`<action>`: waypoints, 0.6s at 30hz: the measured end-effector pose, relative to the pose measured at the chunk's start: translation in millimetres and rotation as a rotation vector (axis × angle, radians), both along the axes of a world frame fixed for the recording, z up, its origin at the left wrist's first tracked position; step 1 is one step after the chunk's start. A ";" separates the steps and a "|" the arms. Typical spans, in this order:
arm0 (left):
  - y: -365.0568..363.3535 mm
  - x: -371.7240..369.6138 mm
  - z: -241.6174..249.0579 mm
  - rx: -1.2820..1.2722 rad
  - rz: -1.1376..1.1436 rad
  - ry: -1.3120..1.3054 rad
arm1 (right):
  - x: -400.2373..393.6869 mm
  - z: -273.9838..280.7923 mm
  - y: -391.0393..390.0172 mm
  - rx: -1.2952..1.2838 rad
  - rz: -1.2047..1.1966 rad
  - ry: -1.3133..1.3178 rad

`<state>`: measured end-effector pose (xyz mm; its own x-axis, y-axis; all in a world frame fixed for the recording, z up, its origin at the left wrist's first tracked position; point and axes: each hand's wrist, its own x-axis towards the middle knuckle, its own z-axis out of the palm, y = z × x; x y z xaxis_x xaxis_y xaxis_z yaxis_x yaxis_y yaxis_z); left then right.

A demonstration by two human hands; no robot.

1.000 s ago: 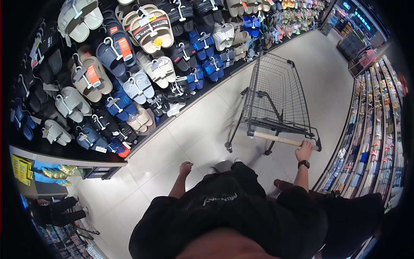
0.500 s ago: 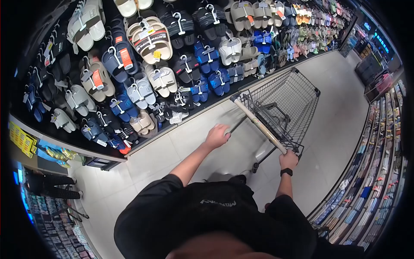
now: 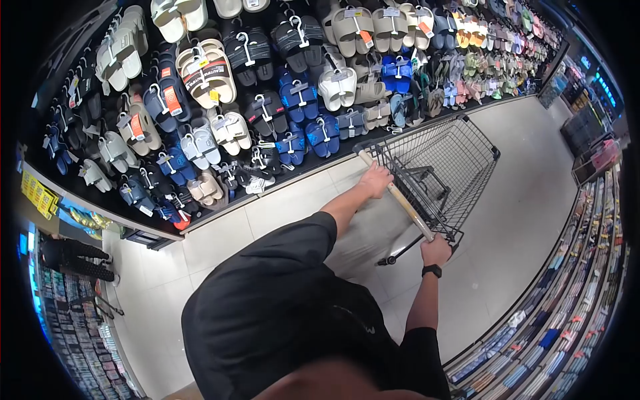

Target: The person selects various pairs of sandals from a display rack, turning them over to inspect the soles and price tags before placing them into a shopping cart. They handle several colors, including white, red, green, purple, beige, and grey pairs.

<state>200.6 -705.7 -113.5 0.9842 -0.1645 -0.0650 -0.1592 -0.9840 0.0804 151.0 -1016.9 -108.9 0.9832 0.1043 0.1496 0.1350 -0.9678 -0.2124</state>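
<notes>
A wire shopping cart [image 3: 460, 157] stands ahead of me, its basket bare inside. My right hand [image 3: 437, 251], with a black watch at the wrist, is wrapped round the near right end of the pale cart handle [image 3: 405, 205]. Toward the handle's other end, my left hand [image 3: 377, 181] has its fingers closed over the bar. The undersides of both grips are hidden from above.
Slippers [image 3: 303, 100] hang in rows on a wall display to the left and ahead. Shelves of small packaged goods [image 3: 560, 313] curve along the right. A person in dark clothes [image 3: 77, 259] is at the far left. Pale floor tiles [image 3: 513, 220] run along the aisle.
My left hand has moved forward and right, from the air beside the cart onto its handle. My right hand has stayed on the handle. The view has shifted slightly.
</notes>
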 end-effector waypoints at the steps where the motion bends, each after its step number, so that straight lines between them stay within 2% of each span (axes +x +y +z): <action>1: -2.4 9.0 -2.0 0.008 -0.017 -0.003 | 12.4 -5.8 -11.8 -0.014 0.004 0.017; 4: -4.1 45.6 -9.6 0.014 -0.020 0.009 | 49.9 7.1 -41.3 -0.047 0.031 0.158; 5: -4.3 60.7 -12.3 0.013 -0.017 0.014 | 69.9 -6.6 -59.2 -0.107 0.060 0.146; 8: -13.3 96.4 17.6 0.021 0.045 0.284 | 130.0 -13.8 -99.2 -0.106 0.110 0.577; 9: -13.6 110.2 13.3 0.034 -0.004 0.265 | 142.1 7.0 -99.1 -0.060 0.050 0.747; 12: -27.3 142.7 29.7 0.071 -0.064 0.358 | 184.9 -6.5 -121.2 -0.149 0.053 0.736; 14: -33.5 159.5 35.9 0.045 -0.070 0.315 | 203.0 -19.1 -130.6 -0.160 0.068 0.612; 16: -38.2 184.4 42.2 0.012 -0.066 0.296 | 220.7 -9.5 -129.5 -0.179 0.085 0.466; 18: -41.8 212.2 30.1 0.013 -0.067 0.256 | 238.8 -10.5 -123.9 -0.211 0.029 0.389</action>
